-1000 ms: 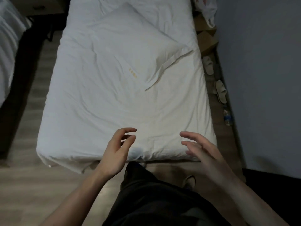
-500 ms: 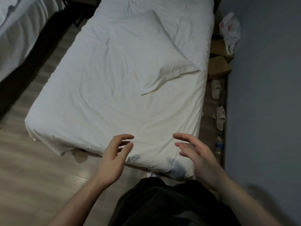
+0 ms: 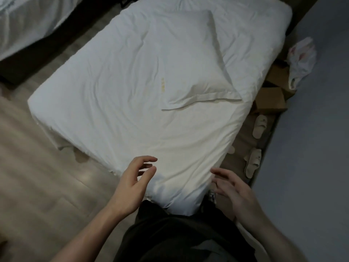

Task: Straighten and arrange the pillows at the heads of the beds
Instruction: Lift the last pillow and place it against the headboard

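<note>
A white pillow (image 3: 181,59) lies askew in the middle of a white bed (image 3: 105,103), one corner pointing toward the far end and its flap edge facing me. My left hand (image 3: 134,184) hovers over the near corner of the bed, fingers apart and empty. Over the bed's near right edge my right hand (image 3: 234,191) also hangs empty, with its fingers spread. Both hands are well short of the pillow.
A second bed (image 3: 26,25) stands at the top left across a strip of wooden floor (image 3: 37,176). Between the bed and the grey wall (image 3: 311,148) lie slippers (image 3: 253,161), cardboard boxes (image 3: 270,99) and a white plastic bag (image 3: 300,59).
The view has swung so that the bed now runs diagonally and I stand at its near right corner. Both hands stay open in front of me, holding nothing.
</note>
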Available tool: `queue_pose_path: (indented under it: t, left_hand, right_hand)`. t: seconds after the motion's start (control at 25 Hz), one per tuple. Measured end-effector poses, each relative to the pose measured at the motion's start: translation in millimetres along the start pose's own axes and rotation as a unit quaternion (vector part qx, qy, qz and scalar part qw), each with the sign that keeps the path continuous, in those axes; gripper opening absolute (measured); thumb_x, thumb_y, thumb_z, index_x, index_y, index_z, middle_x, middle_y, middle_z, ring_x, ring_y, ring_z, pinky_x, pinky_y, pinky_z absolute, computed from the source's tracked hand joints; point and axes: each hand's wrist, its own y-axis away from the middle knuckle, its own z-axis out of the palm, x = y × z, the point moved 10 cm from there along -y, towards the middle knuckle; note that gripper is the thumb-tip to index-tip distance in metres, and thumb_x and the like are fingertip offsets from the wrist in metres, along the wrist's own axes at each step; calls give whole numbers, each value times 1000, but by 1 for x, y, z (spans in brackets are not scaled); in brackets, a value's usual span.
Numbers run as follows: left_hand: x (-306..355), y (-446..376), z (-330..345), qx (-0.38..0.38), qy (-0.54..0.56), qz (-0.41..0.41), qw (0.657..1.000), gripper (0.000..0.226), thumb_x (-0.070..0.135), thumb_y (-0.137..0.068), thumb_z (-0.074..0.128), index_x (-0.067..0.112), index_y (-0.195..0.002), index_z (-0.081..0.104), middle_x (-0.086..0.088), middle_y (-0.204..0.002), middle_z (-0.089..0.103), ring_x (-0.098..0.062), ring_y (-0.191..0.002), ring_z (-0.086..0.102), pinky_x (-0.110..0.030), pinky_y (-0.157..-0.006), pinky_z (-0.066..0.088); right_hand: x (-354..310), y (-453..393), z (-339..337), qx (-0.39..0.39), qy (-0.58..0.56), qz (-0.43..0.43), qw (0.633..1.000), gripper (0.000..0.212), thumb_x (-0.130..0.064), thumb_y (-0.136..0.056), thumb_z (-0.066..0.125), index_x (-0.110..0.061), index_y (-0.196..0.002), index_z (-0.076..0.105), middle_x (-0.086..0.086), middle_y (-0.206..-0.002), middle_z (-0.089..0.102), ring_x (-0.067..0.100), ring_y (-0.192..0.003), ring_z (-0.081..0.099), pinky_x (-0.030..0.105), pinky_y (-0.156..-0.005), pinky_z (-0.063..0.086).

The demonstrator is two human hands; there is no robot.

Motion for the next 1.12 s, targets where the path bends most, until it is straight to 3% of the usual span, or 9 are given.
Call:
queue_pose_path:
  t: [0.16, 0.32, 0.44, 0.52, 0.64, 0.72, 0.84, 0.96, 1.12]
  left_hand:
    - [8, 16, 65, 80, 28, -60, 995, 20, 22, -104, 56, 29, -119, 67, 14, -128, 66, -3, -119, 61, -12, -89, 43]
    - [40, 28, 116, 125, 50, -68, 989, 22, 23, -105, 55, 30, -123, 66, 14, -130, 65, -3, -123, 60, -19, -94, 43]
    - [51, 40, 126, 159, 55, -69, 983, 23, 22, -105, 55, 29, -124, 65, 13, -130, 65, -5, -123, 60, -24, -97, 45]
    - [50, 52, 122, 195, 62, -79, 976, 23, 21, -105, 55, 29, -123, 66, 13, -128, 67, -5, -122, 61, -25, -98, 48]
    - [43, 63, 125, 217, 65, -94, 969, 23, 20, -104, 56, 30, -121, 67, 14, -124, 68, -4, -119, 62, -14, -94, 49]
    - [34, 58, 133, 214, 76, -107, 968, 22, 21, -104, 56, 30, -121, 67, 15, -124, 68, -4, -119, 62, -16, -95, 49]
    - [33, 24, 142, 183, 70, -99, 976, 20, 22, -104, 58, 27, -122, 66, 11, -126, 66, -6, -118, 63, -30, -100, 50]
    - [59, -17, 145, 158, 66, -64, 983, 21, 23, -104, 58, 27, -123, 65, 10, -130, 64, -6, -121, 61, -22, -97, 46]
    - [89, -62, 143, 192, 89, -54, 976, 21, 21, -105, 56, 29, -122, 65, 10, -130, 64, -6, -122, 61, -18, -94, 43]
  right_hand:
    - [-17, -53, -49, -109, 49, -24, 993, 23, -39, -101, 64, -43, -122, 72, 16, -113, 72, 25, -112, 68, 58, -108, 49]
    - [-43, -90, -99, -167, 47, -46, 984, 29, -40, -94, 62, -42, -121, 72, 28, -122, 62, 43, -115, 59, 63, -105, 47]
    - [-60, -105, -111, -198, 36, -61, 978, 26, -31, -98, 64, -36, -122, 73, 26, -125, 63, 40, -118, 59, 62, -106, 47]
    - [-70, -108, -106, -221, 28, -63, 973, 36, -43, -88, 66, -34, -122, 73, 26, -126, 63, 40, -119, 59, 58, -105, 47]
    - [-67, -109, -95, -258, 61, -52, 963, 40, -46, -86, 65, -35, -123, 73, 20, -122, 68, 33, -116, 64, 56, -105, 49]
    - [-53, -110, -100, -253, 88, -42, 963, 29, -37, -94, 65, -38, -122, 73, 6, -117, 75, 21, -113, 69, 55, -108, 50]
    - [-37, -120, -128, -209, 101, -29, 972, 24, -28, -101, 64, -39, -122, 73, 1, -112, 77, 18, -112, 70, 55, -110, 49]
    - [-36, -130, -160, -180, 105, -22, 978, 28, -21, -103, 61, -37, -123, 72, -8, -120, 75, 12, -118, 68, 54, -111, 49]
    - [-59, -173, -184, -179, 100, -27, 978, 29, -25, -99, 62, -42, -120, 74, -6, -120, 75, 12, -121, 67, 55, -112, 49]
